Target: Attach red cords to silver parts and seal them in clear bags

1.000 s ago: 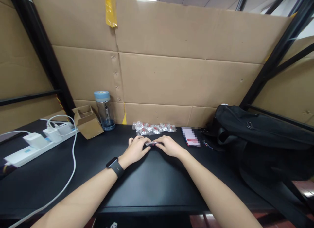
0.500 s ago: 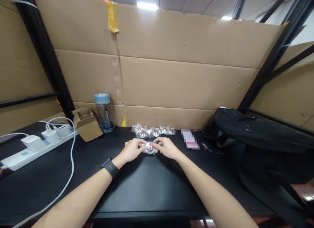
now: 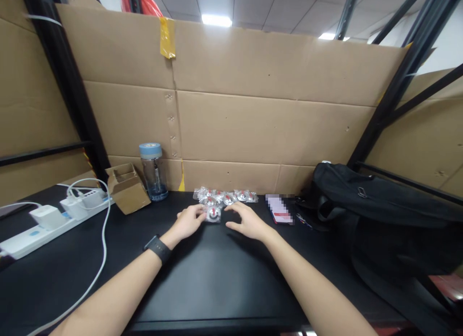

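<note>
- Head view: your left hand is at the left edge of a packet, thumb and fingers narrow; I cannot tell whether they pinch it or only touch it
- Your right hand is just right of the packet and apart from it, thumb and fingers spread wide and pointing towards it
- The packet lies on the black table between your hands, clear wrap around a round silver piece with a red mark
- Just beyond it you have a pile of similar packets, near the foot of the cardboard wall
- To the right of the pile lies your phone, its screen blurred out, then a black bag
- On your left stand a blue-lidded bottle, a cardboard box beside it, and a power strip with white plugs
- You wear a dark watch on your left wrist
</note>
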The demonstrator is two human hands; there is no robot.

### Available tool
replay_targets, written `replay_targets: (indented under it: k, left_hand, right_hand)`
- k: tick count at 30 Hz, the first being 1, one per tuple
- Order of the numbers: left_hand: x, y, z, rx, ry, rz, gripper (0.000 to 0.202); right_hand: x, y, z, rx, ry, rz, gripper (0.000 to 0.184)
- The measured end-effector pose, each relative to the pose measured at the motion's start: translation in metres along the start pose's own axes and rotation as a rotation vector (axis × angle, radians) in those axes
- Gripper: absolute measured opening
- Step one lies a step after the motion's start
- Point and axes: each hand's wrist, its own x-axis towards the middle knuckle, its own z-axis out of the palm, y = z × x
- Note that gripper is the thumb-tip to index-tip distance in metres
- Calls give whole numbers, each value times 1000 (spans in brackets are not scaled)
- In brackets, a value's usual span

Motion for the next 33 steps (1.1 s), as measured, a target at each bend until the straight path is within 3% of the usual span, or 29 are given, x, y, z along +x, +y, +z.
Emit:
replay_targets:
  k: [3,6,11,13,15,19,22,26,29,31,33]
  left_hand:
    - [-10,21,15,49,-1,165,25]
    - [-14,29,22,98,31,254,24]
    - [-12,27,24,81,-13,281,25]
    - [-11,26,23,72,-8,281,25]
    - [-11,25,23,67,10,276,25]
    - [-9,22,24,82,15,282,24]
    - [-9,19,22,117,3,325,24]
    - [-19,14,12,180,-80,389,32]
    - [-31,12,4,248,-182,344,43]
    - [-39,13,1,278,-243,267,49]
    - [-44,15,0,285,-287,202,52]
  right_hand:
    - [2,-6,13,-48,9,-38,37]
    - [4,2,18,-3,53,31,34]
    - [7,32,0,311,-104,97,22]
    - [8,46,-12,292,-135,119,24]
    - [10,61,-21,159,-79,167,21]
    - [17,86,-27,-153,226,191,29]
    - [18,89,-28,-281,291,161,33]
    - [3,64,-40,-295,134,173,35]
    - [-11,26,-46,-219,-184,216,37]
    - [-17,-2,-43,-209,-373,263,48]
    - [-20,-27,-36,-206,-461,382,69]
